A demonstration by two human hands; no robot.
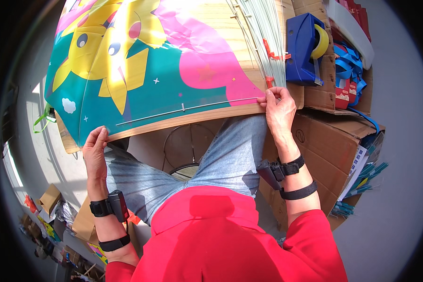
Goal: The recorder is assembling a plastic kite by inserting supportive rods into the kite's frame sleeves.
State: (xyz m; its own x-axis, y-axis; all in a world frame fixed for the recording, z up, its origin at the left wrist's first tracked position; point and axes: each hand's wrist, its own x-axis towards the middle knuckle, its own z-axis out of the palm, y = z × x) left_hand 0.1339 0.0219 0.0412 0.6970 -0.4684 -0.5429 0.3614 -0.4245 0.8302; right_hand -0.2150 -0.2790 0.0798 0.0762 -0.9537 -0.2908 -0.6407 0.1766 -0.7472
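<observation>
A thin, glossy printed sheet (164, 89) in teal, pink and yellow, with cartoon figures, is spread over the wooden board (221, 113). My left hand (95, 143) pinches the sheet's near edge close to its left corner. Along that near edge lies a thin pale rod (150, 115) with a small white clip (183, 107) near its middle. At the rod's right end, my right hand (279, 109) has thumb and fingers closed on the rod; whether sheet is caught there too, I cannot tell.
A bundle of thin pale sticks (263, 28) with red ties lies on the board's right. Beside it stand a blue tape dispenser (303, 51) with yellow tape and cardboard boxes (322, 155) holding blue straps (350, 66). Loose boxes (50, 197) are on the floor at left.
</observation>
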